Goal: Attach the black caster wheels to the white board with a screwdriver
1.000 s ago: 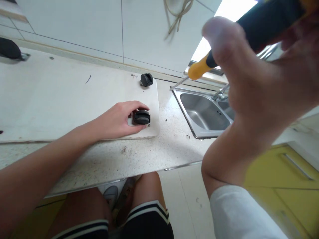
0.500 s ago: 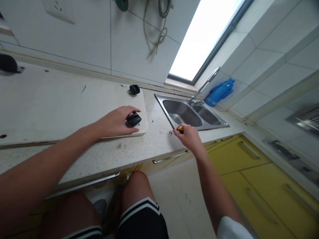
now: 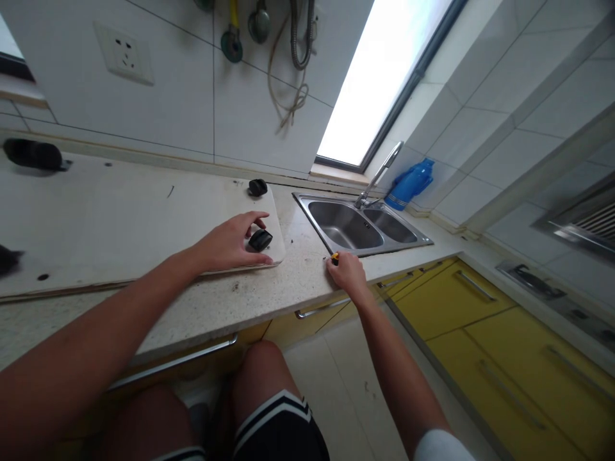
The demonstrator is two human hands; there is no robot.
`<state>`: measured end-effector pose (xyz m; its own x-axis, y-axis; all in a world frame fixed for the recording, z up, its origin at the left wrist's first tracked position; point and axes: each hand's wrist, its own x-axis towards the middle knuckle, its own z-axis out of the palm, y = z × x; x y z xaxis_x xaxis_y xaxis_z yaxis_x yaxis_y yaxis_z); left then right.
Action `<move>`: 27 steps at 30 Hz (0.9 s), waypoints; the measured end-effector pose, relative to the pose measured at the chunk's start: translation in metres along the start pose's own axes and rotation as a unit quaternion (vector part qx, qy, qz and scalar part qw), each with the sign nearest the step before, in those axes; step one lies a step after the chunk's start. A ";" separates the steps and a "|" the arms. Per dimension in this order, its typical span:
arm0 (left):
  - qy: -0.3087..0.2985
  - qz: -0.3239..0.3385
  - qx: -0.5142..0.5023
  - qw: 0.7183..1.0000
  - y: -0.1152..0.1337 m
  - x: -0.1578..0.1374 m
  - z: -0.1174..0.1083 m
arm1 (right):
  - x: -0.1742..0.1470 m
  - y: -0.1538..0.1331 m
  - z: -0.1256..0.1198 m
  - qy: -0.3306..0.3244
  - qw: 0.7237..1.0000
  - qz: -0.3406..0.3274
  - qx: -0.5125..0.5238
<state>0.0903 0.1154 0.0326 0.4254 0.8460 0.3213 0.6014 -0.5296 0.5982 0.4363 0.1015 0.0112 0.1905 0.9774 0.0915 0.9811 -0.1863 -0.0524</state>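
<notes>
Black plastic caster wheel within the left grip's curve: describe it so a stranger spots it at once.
Left of the stainless-steel double sink, a long white board lies on the speckled counter. Near the board's right end sits the small black caster wheel. Unlike its twin nearer the white-tiled wall, it sits within the left grip's curve.

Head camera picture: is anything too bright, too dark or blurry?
Head view: the window is washed out to white; head view: the left knee is dim, in shade; head view: the wheel at the left edge looks smeared, the left hand clearer.
</notes>
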 end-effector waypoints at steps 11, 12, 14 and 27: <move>0.015 -0.011 -0.026 0.999 -0.003 0.001 0.001 | -0.003 0.009 -0.001 0.011 0.999 0.008 0.032; 0.016 -0.010 -0.029 0.999 -0.002 0.001 0.001 | -0.003 0.009 -0.002 0.008 0.999 0.007 0.031; 0.017 -0.010 -0.036 0.999 -0.001 0.001 0.000 | -0.004 0.008 -0.002 0.005 1.000 0.007 0.029; 0.046 -0.006 -0.062 0.997 -0.012 0.004 0.009 | -0.004 -0.001 -0.002 0.003 1.000 0.000 0.002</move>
<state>0.0909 0.1248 0.0207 0.3524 0.8568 0.3765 0.5156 -0.5134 0.6860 0.4349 0.0979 0.0130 0.1904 0.9769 0.0970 0.9810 -0.1857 -0.0557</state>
